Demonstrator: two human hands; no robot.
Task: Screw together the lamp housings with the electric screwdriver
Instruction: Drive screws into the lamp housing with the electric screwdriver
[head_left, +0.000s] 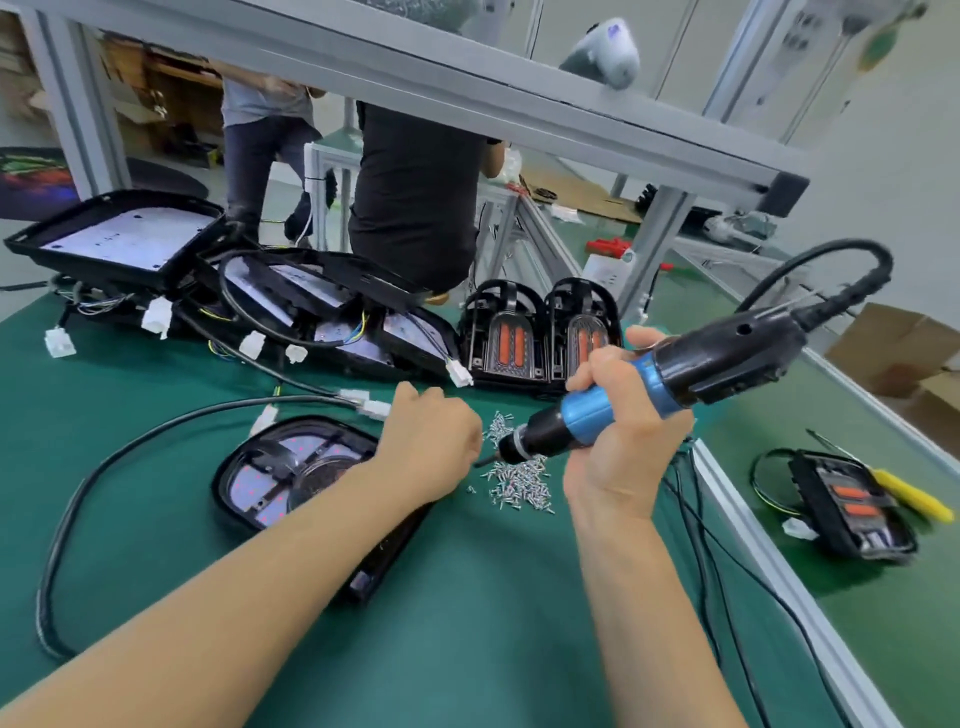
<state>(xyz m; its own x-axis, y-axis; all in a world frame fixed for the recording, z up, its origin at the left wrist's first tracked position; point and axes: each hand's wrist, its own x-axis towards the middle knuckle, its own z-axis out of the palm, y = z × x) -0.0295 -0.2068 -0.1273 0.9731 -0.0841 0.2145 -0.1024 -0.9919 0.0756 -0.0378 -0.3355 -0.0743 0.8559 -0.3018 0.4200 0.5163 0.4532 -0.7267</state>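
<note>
My right hand grips the blue and black electric screwdriver, held nearly level with its bit pointing left toward my left hand. My left hand is closed, fingertips pinched at the bit's tip above a heap of small silver screws; whether it holds a screw is hidden. A black lamp housing lies flat on the green mat under my left forearm, its cable looping off to the left.
Several black lamp housings with wires and white connectors are stacked at the back left. Two housings with orange lenses stand behind the screws. Another housing and a yellow tool lie on the right bench. People stand beyond the table.
</note>
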